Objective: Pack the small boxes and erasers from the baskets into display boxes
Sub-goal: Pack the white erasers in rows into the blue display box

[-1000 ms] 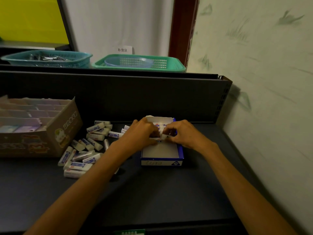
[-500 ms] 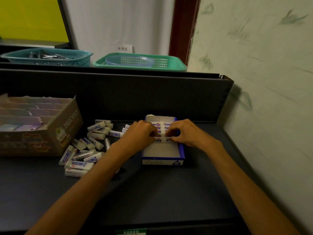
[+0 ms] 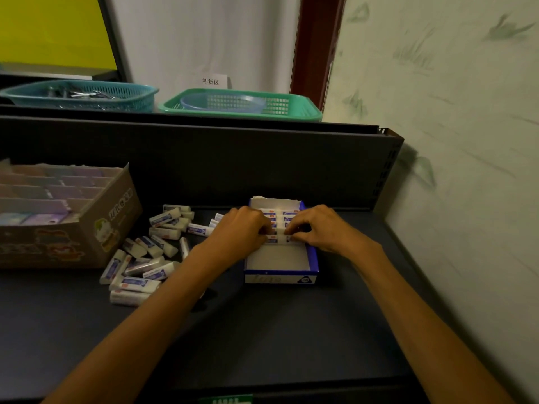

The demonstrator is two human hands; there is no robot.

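Observation:
A blue and white display box [image 3: 280,277] stands on the dark shelf. Its far half holds rows of white erasers with blue sleeves [image 3: 287,217]; its near half shows a bare white floor. My left hand [image 3: 242,228] and my right hand [image 3: 319,227] meet over the box's middle, fingertips curled down onto the nearest row of erasers, pinching it from both sides. A loose heap of the same erasers [image 3: 145,258] lies on the shelf left of the box.
A cardboard box [image 3: 110,217] with pastel small boxes in rows sits at the left. On the ledge behind stand a teal basket [image 3: 122,96] and a green basket [image 3: 303,110]. A wall closes off the right side.
Both hands stay on the nearest row of erasers in the box, shifting only slightly. The view has tilted a little.

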